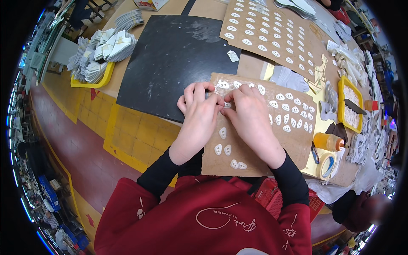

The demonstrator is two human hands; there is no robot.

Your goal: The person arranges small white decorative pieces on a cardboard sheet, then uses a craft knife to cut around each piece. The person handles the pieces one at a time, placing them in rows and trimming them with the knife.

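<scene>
A brown cardboard sheet (259, 159) lies in front of me, with small white rounded pieces with holes (222, 132) spread over it. My left hand (197, 111) is closed in a pinch near the sheet's left edge. Close against it, my right hand (250, 111) is also closed, thumb and fingertips pressed together. Between the fingertips of both hands shows part of one small white piece (227, 105); my fingers hide the rest. More white pieces (223, 85) lie just beyond my fingertips.
A black mat (170, 63) lies left of the sheet. Behind stands a larger board of white pieces (255, 32). At right are a yellow tray (343, 106) with a knife, an orange bottle (327, 141) and a tape roll (327, 165). A yellow basket (106, 76) holds stacked pieces.
</scene>
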